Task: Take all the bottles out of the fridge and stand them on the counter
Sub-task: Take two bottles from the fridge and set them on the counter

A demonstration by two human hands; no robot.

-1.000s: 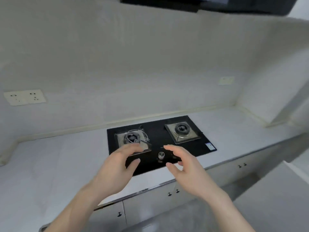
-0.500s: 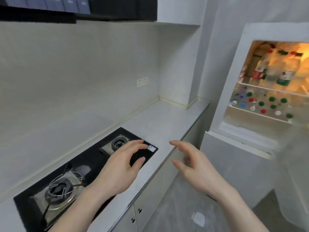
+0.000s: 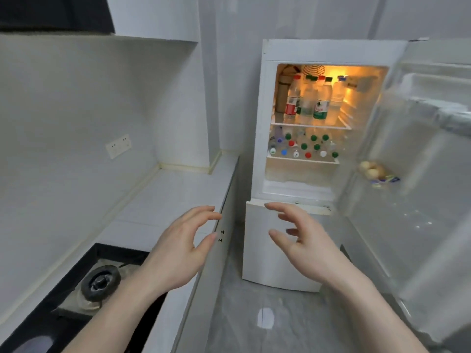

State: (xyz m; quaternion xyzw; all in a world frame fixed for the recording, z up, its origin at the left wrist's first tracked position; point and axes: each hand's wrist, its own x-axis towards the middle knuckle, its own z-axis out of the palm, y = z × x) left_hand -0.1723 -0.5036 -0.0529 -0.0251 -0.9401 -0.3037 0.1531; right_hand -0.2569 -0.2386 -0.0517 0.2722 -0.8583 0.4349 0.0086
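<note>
Fingers (image 3: 204, 212) on your left hand (image 3: 175, 250) are spread and loosely curled, holding nothing; those of your right hand (image 3: 308, 248) are spread the same way and just as empty. From the one head view, both hands hover in front of you, the left over the edge of the bench (image 3: 163, 200), the right over the floor in front of the fridge's closed lower door (image 3: 270, 245).

Farther ahead the fridge (image 3: 331, 50) stands open, its door (image 3: 423, 174) swung out on your right. All the bottles are inside, none yet on the bench. On the upper shelf a cluster of upright bottles (image 3: 308, 100) stands with red, green and blue caps on top; on the shelf below, a packed group (image 3: 303, 146) shows mostly caps, so those too appear to stand upright, long axes vertical.

Everything turns on this: the bottles lie ahead of and above your fingers, well apart from both hands, a little to the right of centre. Your right hand looks the nearer one and lines up with the opening; your left sits beside the bench where the bottles must go. A side-on grasp around a bottle body from the front row would suit, since the rows crowd each other and a careless reach could knock neighbours over.

A gas burner (image 3: 100, 282) sits at the near end of the bench; the stretch beyond it towards the fridge is bare.
</note>
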